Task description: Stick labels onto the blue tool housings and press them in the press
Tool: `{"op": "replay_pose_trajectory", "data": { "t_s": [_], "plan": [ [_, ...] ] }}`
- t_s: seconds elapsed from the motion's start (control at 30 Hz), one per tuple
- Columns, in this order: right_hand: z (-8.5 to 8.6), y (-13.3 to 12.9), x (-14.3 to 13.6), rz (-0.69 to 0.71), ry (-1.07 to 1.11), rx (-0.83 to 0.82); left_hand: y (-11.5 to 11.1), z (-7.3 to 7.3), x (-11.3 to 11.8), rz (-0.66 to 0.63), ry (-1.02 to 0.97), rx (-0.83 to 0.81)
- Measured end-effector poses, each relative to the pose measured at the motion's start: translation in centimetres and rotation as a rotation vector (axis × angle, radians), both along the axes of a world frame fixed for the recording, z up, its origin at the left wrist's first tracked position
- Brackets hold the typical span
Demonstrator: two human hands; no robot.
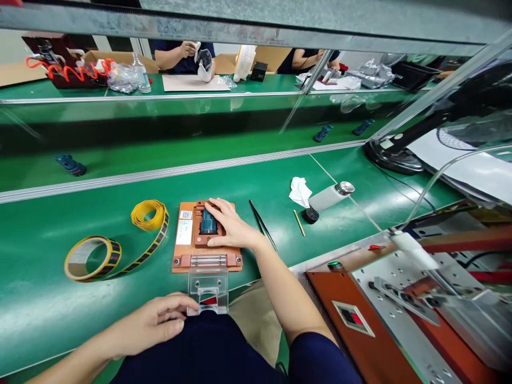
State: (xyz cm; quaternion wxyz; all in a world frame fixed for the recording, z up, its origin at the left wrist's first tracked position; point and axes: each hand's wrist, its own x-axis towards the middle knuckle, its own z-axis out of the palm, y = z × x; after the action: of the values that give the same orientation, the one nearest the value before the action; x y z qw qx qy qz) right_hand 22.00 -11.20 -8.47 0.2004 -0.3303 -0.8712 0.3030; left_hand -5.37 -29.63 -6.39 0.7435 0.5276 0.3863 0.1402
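An orange-brown fixture (pixel 206 252) lies on the green bench with a dark teal part (pixel 208 221) seated in its raised block. Over the block's right side rests my right hand (pixel 234 226), fingers spread, touching the block beside the part. From the fixture's front edge a clear hinged plate (pixel 208 277) is folded out towards my body; a small red piece shows at its cut-out. My left hand (pixel 154 322) has its fingertips at that plate's left edge, fingers loosely apart. Whether it grips the plate is hard to see.
Left of the fixture lie a yellow roll (pixel 148 215) and a label roll (pixel 92 258). To the right are black tweezers (pixel 262 224), a small stick (pixel 299 223), a white bottle (pixel 330 197) and a metal machine (pixel 424 298). Other people's hands work behind the conveyor (pixel 180 144).
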Motion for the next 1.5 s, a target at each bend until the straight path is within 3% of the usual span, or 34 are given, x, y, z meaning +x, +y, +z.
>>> {"op": "replay_pose_trajectory", "data": {
  "t_s": [0.1,0.23,0.3,0.43,0.53,0.6,0.67,0.77,0.83,0.93,1.0,1.1,1.2,1.27,1.4,1.5],
  "plan": [
    [-1.1,-1.8,2.0,-0.228,0.081,0.095,0.5,1.0,0.3,0.068,-0.191,-0.119],
    [-3.1,-4.2,6.6,-0.722,0.122,0.301,4.0,5.1,0.5,0.204,-0.418,-0.192],
    [-4.6,-5.3,8.6,-0.888,0.054,0.368,6.2,6.6,1.4,0.34,-0.437,-0.185],
    [-7.3,-6.9,10.2,-1.044,-0.086,0.427,10.1,6.5,4.1,0.596,-0.313,-0.306],
    [-7.9,-7.4,9.9,-1.061,-0.119,0.425,11.6,5.5,4.6,0.598,-0.184,-0.347],
    [-7.8,-7.5,9.6,-1.055,-0.139,0.41,11.9,5.3,3.5,0.5,-0.051,-0.214],
    [-7.6,-7.4,9.5,-1.039,-0.125,0.386,12.1,5.6,1.5,0.387,0.215,0.141],
    [-7.7,-7.2,9.8,-1.03,-0.047,0.332,12.6,6.1,-1.7,0.261,0.792,0.805],
    [-7.8,-7.1,10.1,-1.046,0.011,0.285,13.2,5.9,-2.8,0.165,1.059,1.003],
    [-7.8,-6.8,10.3,-1.1,0.14,0.203,14.7,4.8,-2.9,0.053,1.096,0.946],
    [-7.3,-6.6,10.1,-1.167,0.302,0.108,16.0,4.0,-2.5,0.074,1.05,0.869],
    [-5.4,-6.3,9.1,-1.209,0.755,-0.16,17.3,3.6,-2.7,0.171,1.016,0.81],
    [-2.4,-6.0,7.4,-1.034,1.194,-0.449,16.8,4.1,-4.0,0.288,0.945,0.765],
    [-0.3,-5.8,5.8,-0.872,1.311,-0.559,15.4,4.6,-4.8,0.434,0.762,0.671],
    [2.9,-5.2,1.5,-0.646,1.268,-0.621,12.1,4.7,-5.6,0.797,0.298,0.401],
    [4.5,-4.5,-2.2,-0.545,1.169,-0.612,10.5,3.9,-5.7,0.95,0.207,0.371]
  ]
}}
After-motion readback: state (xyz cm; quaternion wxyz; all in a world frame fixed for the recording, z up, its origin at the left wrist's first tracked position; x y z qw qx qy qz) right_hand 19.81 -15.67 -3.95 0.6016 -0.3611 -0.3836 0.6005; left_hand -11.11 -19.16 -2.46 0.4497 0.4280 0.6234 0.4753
